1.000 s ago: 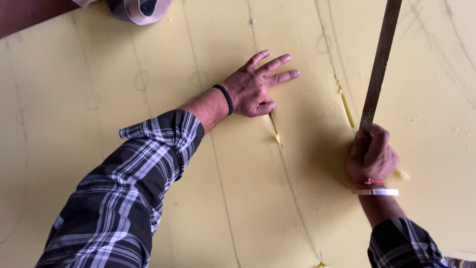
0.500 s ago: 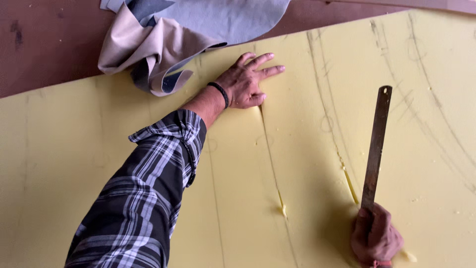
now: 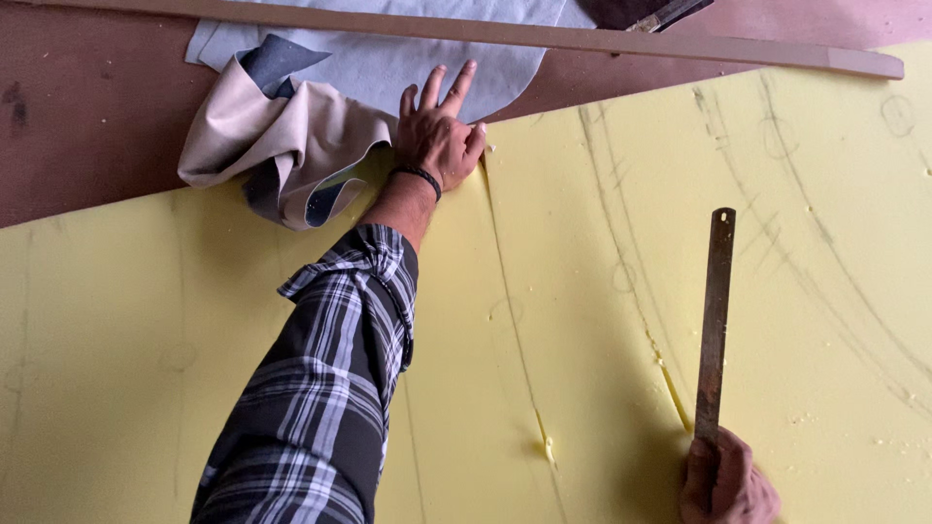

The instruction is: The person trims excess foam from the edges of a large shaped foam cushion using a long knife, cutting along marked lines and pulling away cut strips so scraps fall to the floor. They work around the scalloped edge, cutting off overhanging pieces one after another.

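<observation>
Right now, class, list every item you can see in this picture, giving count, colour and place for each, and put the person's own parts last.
foam sheet: one, yellow, marked with pencil curves and cut slits, fills most of the view
table: one, reddish brown, top and upper left
cloth: crumpled pieces, beige, grey and blue, at the foam's top edge
wooden strip: one, tan, across the top
blade: one long flat rusty metal strip, lower right
left hand: flat on the foam's edge, dark wristband, plaid sleeve
right hand: grip closed on the blade's lower end

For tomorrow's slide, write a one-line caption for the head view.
Left hand pressing the edge of a yellow foam sheet while the right hand grips a long metal blade.
</observation>
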A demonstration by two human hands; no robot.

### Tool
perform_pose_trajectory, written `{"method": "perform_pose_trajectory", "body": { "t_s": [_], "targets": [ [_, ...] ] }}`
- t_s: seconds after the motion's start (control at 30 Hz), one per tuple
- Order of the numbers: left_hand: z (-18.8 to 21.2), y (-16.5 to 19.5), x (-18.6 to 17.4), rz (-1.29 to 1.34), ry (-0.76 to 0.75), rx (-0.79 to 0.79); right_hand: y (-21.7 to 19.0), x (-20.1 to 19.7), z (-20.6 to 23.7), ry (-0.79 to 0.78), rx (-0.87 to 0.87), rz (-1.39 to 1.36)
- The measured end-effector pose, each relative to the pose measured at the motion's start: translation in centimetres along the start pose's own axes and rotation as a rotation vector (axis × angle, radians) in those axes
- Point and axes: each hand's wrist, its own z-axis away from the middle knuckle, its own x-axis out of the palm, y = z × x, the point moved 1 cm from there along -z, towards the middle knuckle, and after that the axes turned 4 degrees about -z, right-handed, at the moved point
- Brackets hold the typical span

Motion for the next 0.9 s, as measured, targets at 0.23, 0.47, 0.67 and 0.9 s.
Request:
{"method": "perform_pose_trajectory", "body": {
  "t_s": [0.23,0.47,0.67,0.9],
  "targets": [
    [2.7,2.0,1.3,0.048,-0.065,-0.096,0.0,0.2,0.0,-0.069,-0.013,0.076],
    [16.5,10.6,-1.3,0.269,0.057,-0.048,0.8,0.5,0.6,-0.061,-0.119,0.071],
    [30.5,19.6,-8.1,0.508,-0.201,0.202,0.6,1.1,-0.1,-0.049,-0.138,0.011],
    [30.7,19.7,-8.0,0.466,-0.018,0.199,0.2,1.6,-0.6,-0.062,-0.140,-0.029]
  ]
}}
